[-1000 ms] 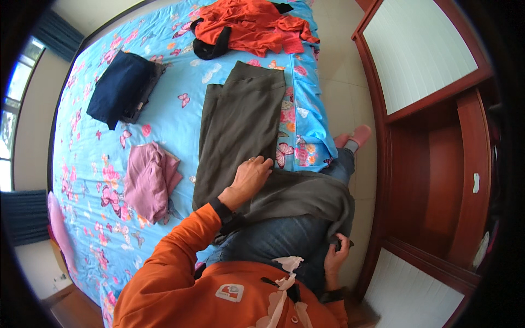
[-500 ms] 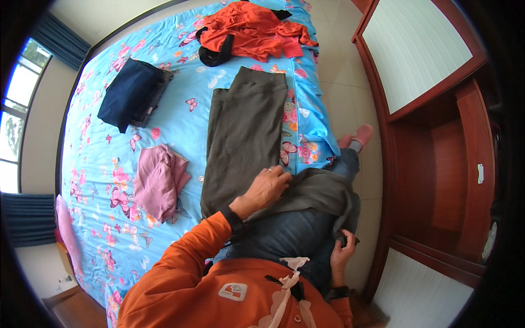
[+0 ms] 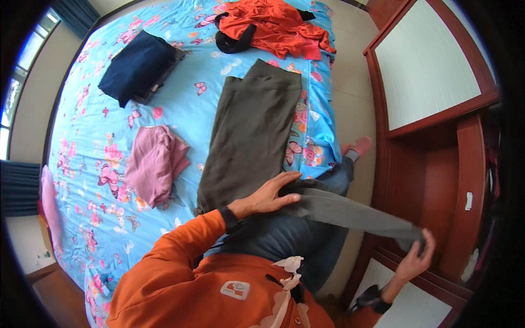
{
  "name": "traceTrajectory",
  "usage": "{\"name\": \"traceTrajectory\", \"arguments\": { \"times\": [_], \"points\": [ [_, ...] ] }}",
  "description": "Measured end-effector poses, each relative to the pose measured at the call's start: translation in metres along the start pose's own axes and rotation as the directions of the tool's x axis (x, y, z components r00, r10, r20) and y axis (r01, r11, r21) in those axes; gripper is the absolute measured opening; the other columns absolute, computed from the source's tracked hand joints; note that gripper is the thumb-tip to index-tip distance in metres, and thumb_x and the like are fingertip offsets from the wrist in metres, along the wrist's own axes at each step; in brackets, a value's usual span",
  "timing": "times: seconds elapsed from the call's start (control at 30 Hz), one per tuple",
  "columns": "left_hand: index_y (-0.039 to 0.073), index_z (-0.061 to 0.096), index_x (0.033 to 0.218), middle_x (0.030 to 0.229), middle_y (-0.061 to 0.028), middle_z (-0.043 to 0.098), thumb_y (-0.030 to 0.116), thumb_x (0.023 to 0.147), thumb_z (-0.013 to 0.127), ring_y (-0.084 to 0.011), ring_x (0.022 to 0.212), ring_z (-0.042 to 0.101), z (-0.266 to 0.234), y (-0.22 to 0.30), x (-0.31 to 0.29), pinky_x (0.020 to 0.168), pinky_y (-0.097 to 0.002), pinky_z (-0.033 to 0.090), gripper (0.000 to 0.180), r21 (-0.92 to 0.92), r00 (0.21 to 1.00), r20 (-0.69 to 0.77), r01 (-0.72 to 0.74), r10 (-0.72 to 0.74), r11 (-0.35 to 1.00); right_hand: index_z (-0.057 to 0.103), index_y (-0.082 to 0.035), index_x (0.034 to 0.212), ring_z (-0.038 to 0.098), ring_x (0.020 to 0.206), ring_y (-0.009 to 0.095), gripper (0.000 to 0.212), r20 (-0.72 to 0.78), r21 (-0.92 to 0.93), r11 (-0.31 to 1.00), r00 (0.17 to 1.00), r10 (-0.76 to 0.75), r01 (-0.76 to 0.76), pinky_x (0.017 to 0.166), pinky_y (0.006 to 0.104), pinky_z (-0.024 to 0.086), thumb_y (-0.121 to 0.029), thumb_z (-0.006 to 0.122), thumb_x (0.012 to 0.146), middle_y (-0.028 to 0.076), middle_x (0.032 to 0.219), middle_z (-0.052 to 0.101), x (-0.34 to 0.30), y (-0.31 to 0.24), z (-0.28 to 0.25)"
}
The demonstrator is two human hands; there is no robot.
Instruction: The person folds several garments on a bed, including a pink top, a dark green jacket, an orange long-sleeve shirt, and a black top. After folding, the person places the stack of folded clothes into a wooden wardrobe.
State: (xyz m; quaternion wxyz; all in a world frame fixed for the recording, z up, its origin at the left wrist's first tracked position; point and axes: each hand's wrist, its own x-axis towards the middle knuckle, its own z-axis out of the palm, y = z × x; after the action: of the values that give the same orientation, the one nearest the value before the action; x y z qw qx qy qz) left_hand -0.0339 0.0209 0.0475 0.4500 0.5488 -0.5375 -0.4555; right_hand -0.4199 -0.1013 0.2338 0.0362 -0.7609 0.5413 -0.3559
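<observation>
Dark olive-grey trousers (image 3: 251,128) lie lengthwise on the bed, waistband at the far end, with the near part crossing my lap. My left hand (image 3: 268,198) rests on the cloth near the bed's edge, fingers stretched out and thumb apart. Off to the right, my right hand (image 3: 414,261) pinches the end of a trouser leg. That leg (image 3: 350,210) is pulled out taut between both hands, above my jeans-clad thigh.
On the blue floral bedsheet (image 3: 186,123) are folded pink clothing (image 3: 156,164), a stack of dark blue jeans (image 3: 139,65) and a heap of orange clothing (image 3: 273,27). A reddish-brown wooden cabinet (image 3: 383,126) with an open compartment stands close on the right.
My right hand has moved outward to the right, drawing the trouser leg off my lap into a straight stretch. The left hand's fingers have spread flat on the cloth.
</observation>
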Motion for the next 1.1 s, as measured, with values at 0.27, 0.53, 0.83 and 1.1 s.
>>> {"name": "traceTrajectory", "arguments": {
  "times": [0.27, 0.53, 0.83, 1.1],
  "points": [
    [0.003, 0.026, 0.151, 0.151, -0.0214, 0.034, 0.035, 0.085, 0.071, -0.0385, 0.133, 0.042, 0.000, 0.018, -0.068, 0.110, -0.0414, 0.038, 0.086, 0.277, 0.976, 0.022, 0.201, -0.215, 0.940, 0.065, -0.003, 0.112, 0.061, 0.103, 0.018, 0.021, 0.239, 0.133, 0.806, 0.770, -0.592, 0.578, 0.092, 0.0323, 0.048, 0.001, 0.058, 0.093, 0.008, 0.107, 0.066, 0.158, -0.159, 0.037],
    [-0.003, 0.059, 0.108, 0.109, -0.0209, 0.060, 0.017, 0.091, 0.061, -0.0400, 0.103, 0.057, -0.002, -0.010, -0.072, 0.085, -0.0461, 0.048, 0.026, 0.126, 0.989, -0.110, 0.115, -0.101, 0.985, 0.066, -0.003, 0.107, 0.060, 0.090, 0.011, 0.014, 0.376, 0.338, 0.825, 0.738, -0.560, 0.454, 0.082, 0.0255, 0.048, -0.004, 0.059, 0.095, 0.002, 0.096, 0.065, 0.198, -0.202, 0.138],
    [-0.001, 0.054, 0.080, 0.088, -0.0175, 0.053, 0.021, 0.093, 0.061, -0.0378, 0.094, 0.053, -0.002, -0.025, -0.073, 0.081, -0.0454, 0.045, 0.027, 0.082, 0.997, -0.080, 0.009, -0.003, 0.997, 0.063, 0.000, 0.100, 0.063, 0.092, 0.015, 0.014, 0.709, 0.222, 0.954, 0.639, -0.299, 0.200, 0.085, 0.0289, 0.048, -0.007, 0.063, 0.089, 0.010, 0.094, 0.068, 0.191, -0.102, 0.227],
    [-0.003, 0.060, 0.090, 0.098, -0.0186, 0.056, 0.020, 0.094, 0.061, -0.0373, 0.099, 0.054, -0.007, -0.022, -0.073, 0.089, -0.0433, 0.043, 0.023, 0.051, 0.999, -0.047, 0.001, 0.001, 0.999, 0.064, -0.009, 0.107, 0.061, 0.096, 0.036, 0.024, 0.739, 0.348, 0.800, 0.382, -0.555, 0.489, 0.084, 0.0406, 0.048, -0.003, 0.063, 0.084, 0.016, 0.095, 0.063, 0.171, -0.127, 0.384]
  ]
}}
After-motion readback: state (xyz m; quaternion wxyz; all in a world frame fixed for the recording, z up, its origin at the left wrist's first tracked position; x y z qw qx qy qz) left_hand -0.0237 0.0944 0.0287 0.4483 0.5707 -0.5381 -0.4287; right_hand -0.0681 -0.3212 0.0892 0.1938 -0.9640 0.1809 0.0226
